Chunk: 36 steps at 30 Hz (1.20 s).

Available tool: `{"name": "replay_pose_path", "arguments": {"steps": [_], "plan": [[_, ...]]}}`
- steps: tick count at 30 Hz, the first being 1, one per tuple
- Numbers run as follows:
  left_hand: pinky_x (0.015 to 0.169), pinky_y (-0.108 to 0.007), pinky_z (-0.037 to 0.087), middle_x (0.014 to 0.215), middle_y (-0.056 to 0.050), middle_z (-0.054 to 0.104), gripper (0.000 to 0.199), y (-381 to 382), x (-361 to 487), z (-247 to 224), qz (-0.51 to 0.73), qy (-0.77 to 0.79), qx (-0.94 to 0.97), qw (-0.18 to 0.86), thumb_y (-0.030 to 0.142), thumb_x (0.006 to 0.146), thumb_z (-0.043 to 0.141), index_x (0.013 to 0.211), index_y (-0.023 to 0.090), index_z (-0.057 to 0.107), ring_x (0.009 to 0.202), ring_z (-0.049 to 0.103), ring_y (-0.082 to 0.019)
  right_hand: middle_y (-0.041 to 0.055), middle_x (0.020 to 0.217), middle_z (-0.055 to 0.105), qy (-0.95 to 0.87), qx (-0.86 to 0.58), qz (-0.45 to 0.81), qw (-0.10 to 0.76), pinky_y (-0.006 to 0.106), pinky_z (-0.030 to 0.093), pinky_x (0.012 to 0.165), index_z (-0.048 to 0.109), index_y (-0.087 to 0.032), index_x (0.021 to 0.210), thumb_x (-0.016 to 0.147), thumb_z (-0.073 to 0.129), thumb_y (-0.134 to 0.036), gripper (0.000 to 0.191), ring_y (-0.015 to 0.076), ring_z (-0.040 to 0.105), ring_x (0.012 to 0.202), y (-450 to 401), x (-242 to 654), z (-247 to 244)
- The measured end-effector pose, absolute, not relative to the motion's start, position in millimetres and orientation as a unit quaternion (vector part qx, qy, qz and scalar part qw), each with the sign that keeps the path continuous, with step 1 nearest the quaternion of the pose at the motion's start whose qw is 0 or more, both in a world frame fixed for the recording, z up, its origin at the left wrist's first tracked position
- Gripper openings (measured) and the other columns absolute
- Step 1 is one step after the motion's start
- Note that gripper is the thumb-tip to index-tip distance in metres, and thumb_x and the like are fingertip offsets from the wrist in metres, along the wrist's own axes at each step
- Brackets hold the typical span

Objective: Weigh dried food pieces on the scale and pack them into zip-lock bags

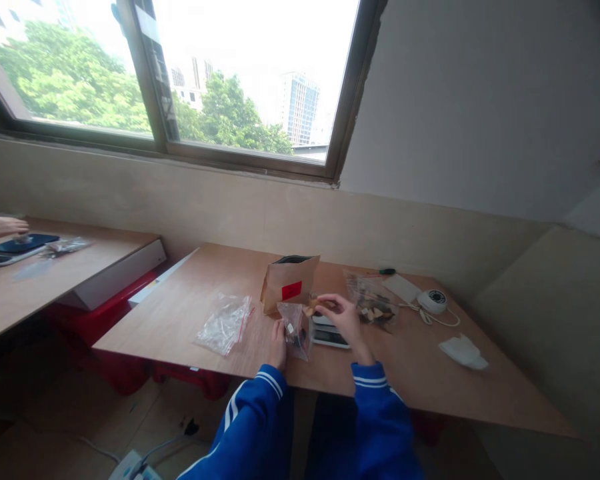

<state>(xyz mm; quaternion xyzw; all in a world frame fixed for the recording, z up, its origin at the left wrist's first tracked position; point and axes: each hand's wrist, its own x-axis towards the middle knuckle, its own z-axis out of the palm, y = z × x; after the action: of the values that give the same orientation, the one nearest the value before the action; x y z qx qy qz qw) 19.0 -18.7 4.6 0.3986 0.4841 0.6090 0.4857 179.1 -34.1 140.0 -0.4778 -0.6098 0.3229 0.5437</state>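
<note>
The person wore a bright blue long-sleeved top, its left sleeve (247,410) and right sleeve (384,427) reaching the wrists at the near side of the worktop (410,370). Paired white bands ringed each cuff, and further white stripes ran lengthwise along the outer left sleeve. A short white line showed beyond the right cuff (369,376). Below the worktop's near edge, darker blue cloth (331,437) covered the legs. Both hands were bare.

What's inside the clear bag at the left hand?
Small dark pieces and a white patch show through the clear bag. Creases and glare hide the rest, and the left hand covers its edge.
</note>
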Motion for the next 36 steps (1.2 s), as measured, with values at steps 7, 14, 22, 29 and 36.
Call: {"name": "replay_pose_path", "arguments": {"steps": [7,14,22,29,36], "plan": [[0.089,-0.037,0.044,0.091,-0.007,0.064,0.03,-17,18,1,0.602,0.484,0.41,0.484,0.044,0.083,0.044,0.086,0.019,0.059,0.093,0.058,-0.022,0.007,0.091,0.071,-0.584,-0.431,0.221,0.651,0.03,0.053,0.073,0.067,-0.017,0.093,0.069,0.072,-0.042,0.034,0.0189,0.065,0.08,25,169,210],[0.09,-0.036,0.044,0.09,-0.005,0.063,0.027,-18,19,1,0.599,0.491,0.415,0.478,0.042,0.084,0.043,0.085,0.02,0.059,0.092,0.057,-0.021,0.0065,0.093,0.067,-0.686,-0.42,0.142,0.576,0.029,0.051,0.075,0.067,-0.018,0.088,0.075,0.065,-0.041,0.025,0.0187,0.063,0.084,69,131,201],[0.097,-0.037,0.038,0.099,-0.008,0.063,0.024,-15,19,-3,0.603,0.488,0.403,0.486,0.039,0.084,0.045,0.088,0.021,0.06,0.1,0.056,-0.023,0.0081,0.11,0.062,-0.761,-0.411,0.096,0.494,0.036,0.04,0.097,0.066,-0.021,0.098,0.093,0.041,-0.036,0.029,0.0198,0.055,0.107,48,127,179],[0.091,-0.035,0.041,0.092,-0.006,0.064,0.022,-17,18,1,0.61,0.474,0.408,0.487,0.038,0.084,0.046,0.084,0.021,0.061,0.094,0.056,-0.022,0.0075,0.126,0.053,-0.762,-0.437,0.024,0.477,0.041,0.027,0.107,0.067,-0.022,0.091,0.095,0.035,-0.033,0.034,0.0218,0.043,0.121,39,125,175],[0.085,-0.034,0.044,0.086,-0.005,0.063,0.028,-16,20,0,0.623,0.458,0.399,0.493,0.04,0.084,0.043,0.082,0.018,0.06,0.086,0.057,-0.019,0.0041,0.087,0.061,-0.63,-0.487,0.165,0.582,0.032,0.045,0.08,0.061,-0.02,0.083,0.085,0.039,-0.019,0.022,0.0187,0.058,0.084,-12,142,147]]}}
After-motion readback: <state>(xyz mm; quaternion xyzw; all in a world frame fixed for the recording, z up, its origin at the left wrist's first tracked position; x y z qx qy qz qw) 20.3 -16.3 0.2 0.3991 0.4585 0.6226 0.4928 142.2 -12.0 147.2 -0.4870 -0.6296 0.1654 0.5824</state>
